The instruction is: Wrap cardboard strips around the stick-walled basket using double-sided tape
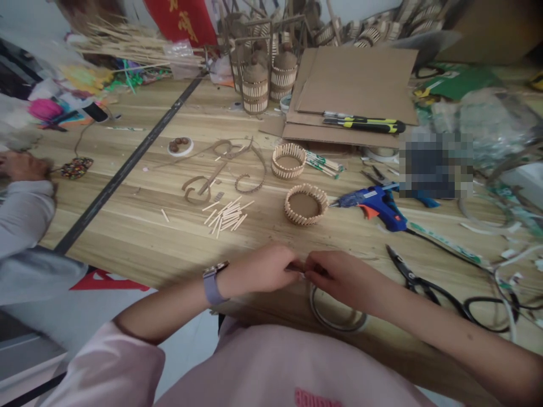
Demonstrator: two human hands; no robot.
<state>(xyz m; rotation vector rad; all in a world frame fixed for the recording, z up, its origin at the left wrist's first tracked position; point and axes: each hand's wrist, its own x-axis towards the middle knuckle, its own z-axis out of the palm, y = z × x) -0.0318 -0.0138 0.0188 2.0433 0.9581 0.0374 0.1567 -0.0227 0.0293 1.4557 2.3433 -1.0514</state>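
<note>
My left hand (278,268) and my right hand (328,274) meet close to the table's front edge, fingers pinched together. Between them is a short stretch of thin brown strip (299,267), mostly hidden by the fingers. A pale, thin ring (339,325) shows just below my right hand; whether it joins the strip I cannot tell. Beyond my hands stands a round basket (306,204) walled with small wooden sticks, with a second such basket (288,160) behind it. Loose short sticks (228,216) lie in a pile ahead of my left hand.
A blue glue gun (373,204) and black scissors (418,280) lie to the right. Cutters (365,124) rest on cardboard sheets (356,82). Curled brown strips (197,189) and a small dish (180,147) are left of centre. Another person's arm (27,200) is far left.
</note>
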